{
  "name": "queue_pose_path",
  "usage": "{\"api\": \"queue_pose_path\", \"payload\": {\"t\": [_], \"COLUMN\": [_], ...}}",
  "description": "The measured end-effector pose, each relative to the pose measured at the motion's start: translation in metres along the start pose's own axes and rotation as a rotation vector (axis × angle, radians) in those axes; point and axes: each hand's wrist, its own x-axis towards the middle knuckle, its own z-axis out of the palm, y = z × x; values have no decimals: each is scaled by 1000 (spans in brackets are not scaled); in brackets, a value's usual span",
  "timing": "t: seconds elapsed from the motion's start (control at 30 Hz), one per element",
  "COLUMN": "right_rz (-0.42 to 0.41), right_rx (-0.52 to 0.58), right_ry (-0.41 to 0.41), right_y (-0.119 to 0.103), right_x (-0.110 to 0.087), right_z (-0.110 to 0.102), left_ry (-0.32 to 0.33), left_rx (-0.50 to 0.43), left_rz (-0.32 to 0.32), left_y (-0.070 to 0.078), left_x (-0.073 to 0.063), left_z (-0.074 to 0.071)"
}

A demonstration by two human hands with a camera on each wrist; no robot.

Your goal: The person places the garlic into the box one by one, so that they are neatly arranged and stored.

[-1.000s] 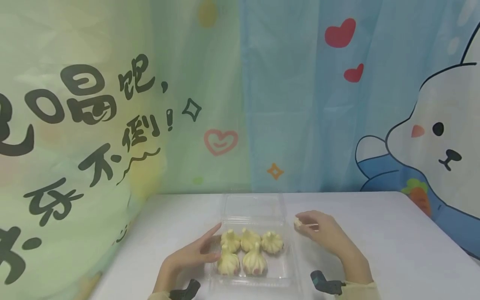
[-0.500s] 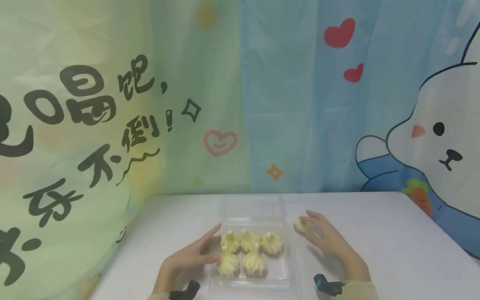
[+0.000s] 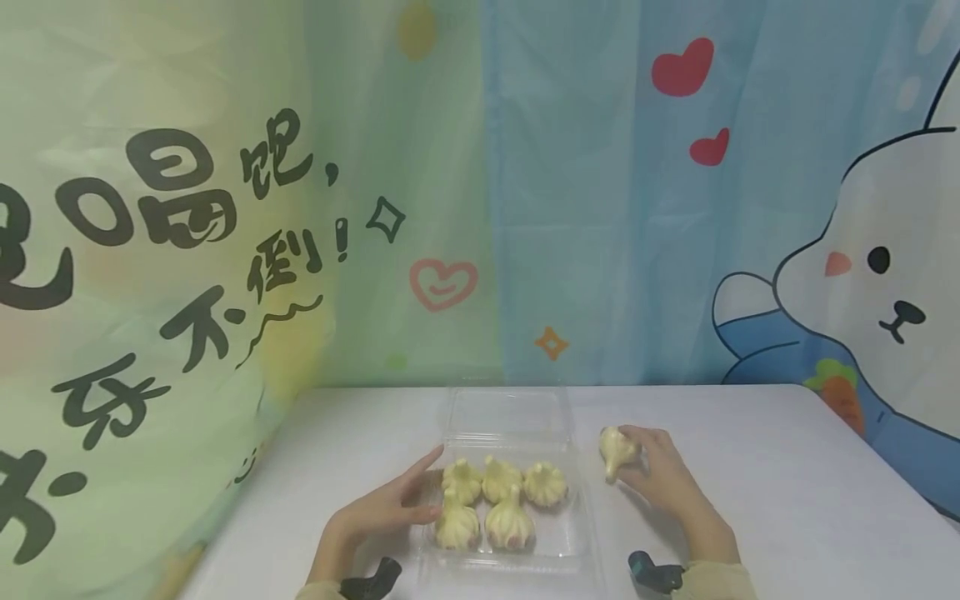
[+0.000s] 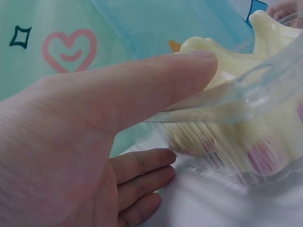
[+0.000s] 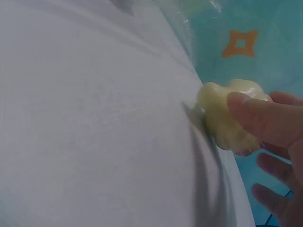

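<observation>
My right hand (image 3: 666, 473) pinches a pale yellow garlic bulb (image 3: 618, 448) between thumb and fingers, to the right of a clear plastic box (image 3: 561, 542). In the head view the bulb's stem points down toward me; in the right wrist view the thumb presses on the bulb (image 5: 218, 113). My left hand (image 3: 384, 505) rests at the box's left side with its fingers straight. Its thumb (image 4: 161, 82) lies over the rim against a garlic bulb (image 4: 227, 56), the other fingers outside the wall. Several garlic bulbs (image 3: 510, 527) stand in two rows inside, with a gap at the front right.
The box's clear lid (image 3: 507, 415) is folded back on the white table (image 3: 787, 483). A printed curtain (image 3: 570, 208) hangs behind the table's far edge. Dark wrist-camera mounts (image 3: 654, 572) sit at both wrists.
My right hand has loosened its fingers from the garlic bulb, then gripped it again. The bulb has turned so that its stem points toward me. My left hand stays where it was.
</observation>
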Motion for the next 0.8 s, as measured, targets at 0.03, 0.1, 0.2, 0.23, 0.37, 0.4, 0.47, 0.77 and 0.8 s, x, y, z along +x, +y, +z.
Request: {"api": "queue_pose_path", "payload": {"t": [0.03, 0.1, 0.2, 0.23, 0.37, 0.4, 0.47, 0.77, 0.8], "right_rz": [3, 29, 102, 130, 200, 197, 178, 108, 124], "right_rx": [-5, -4, 23, 38, 76, 79, 73, 48, 52], "right_ry": [6, 16, 15, 10, -3, -3, -4, 35, 32], "right_y": [2, 5, 10, 12, 16, 16, 16, 13, 13], "right_x": [0, 1, 0, 0, -3, -4, -5, -4, -4], "right_z": [1, 4, 8, 9, 13, 13, 14, 12, 11], "left_ry": [0, -1, -5, -5, -5, -5, -6, -4, -4], "left_rx": [-1, -3, -8, -8, -11, -11, -11, -9, -9], "left_rz": [0, 0, 1, 2, -3, -2, -4, -2, -4], "left_y": [0, 0, 1, 0, -2, -3, -3, -4, -4], "left_x": [0, 0, 1, 1, 1, 1, 1, 1, 1], "left_z": [0, 0, 0, 0, 0, 0, 0, -1, -1]}}
